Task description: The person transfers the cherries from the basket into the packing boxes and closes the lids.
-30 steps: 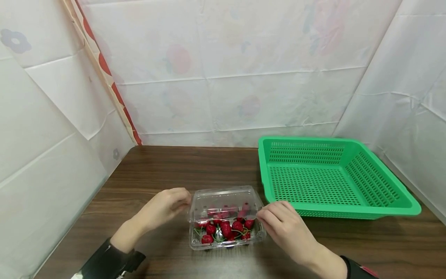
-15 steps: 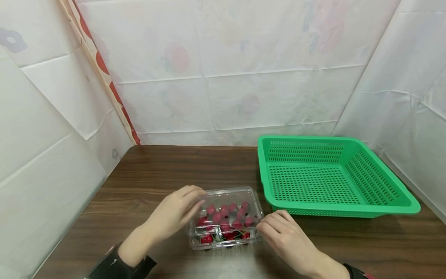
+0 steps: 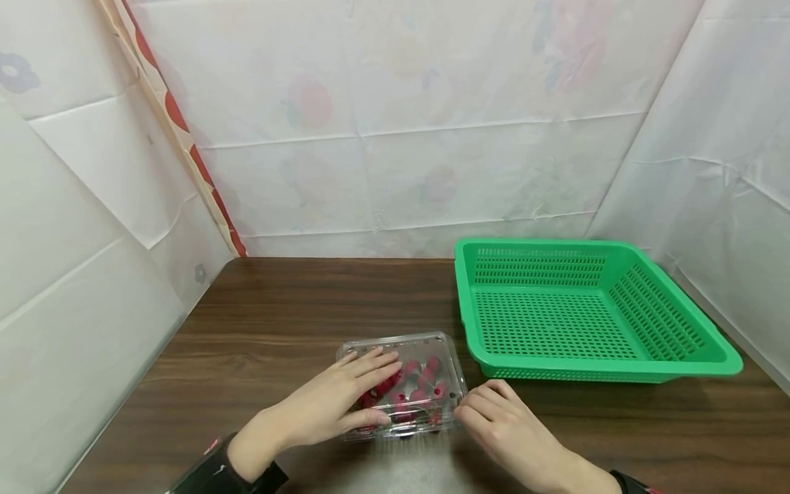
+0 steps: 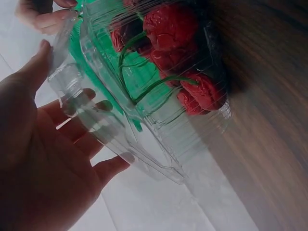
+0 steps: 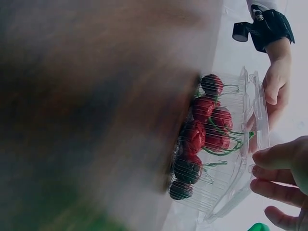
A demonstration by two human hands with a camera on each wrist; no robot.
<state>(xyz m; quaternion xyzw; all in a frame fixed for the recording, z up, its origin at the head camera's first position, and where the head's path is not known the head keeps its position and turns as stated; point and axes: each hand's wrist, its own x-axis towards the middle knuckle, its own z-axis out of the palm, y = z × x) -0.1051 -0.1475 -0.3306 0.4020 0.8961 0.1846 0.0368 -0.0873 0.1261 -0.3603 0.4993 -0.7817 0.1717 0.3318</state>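
Observation:
A clear plastic clamshell box (image 3: 453, 357) with several red cherries (image 4: 171, 26) on green stems sits on the table, its lid lying over the base. My left hand (image 3: 339, 405) rests flat on the left part of the lid, fingers spread, and hides some of the fruit. From below, the left wrist view shows this palm (image 4: 48, 159) behind the transparent lid. At the box's right edge, my right hand (image 3: 512, 432) pinches the lid's rim between thumb and bent fingers. In the right wrist view, the cherries (image 5: 195, 137) show through the ribbed side wall.
A green plastic basket (image 3: 601, 368) with slotted walls stands behind and right of the box, close to the right hand. Under everything is a dark wood table (image 3: 278, 302). White patterned sheets (image 3: 382, 137) enclose the back and both sides.
The lid has swung down over the cherries. My left hand has moved right from beside the box onto the lid, its fingers spreading. The right hand has stayed at the right edge.

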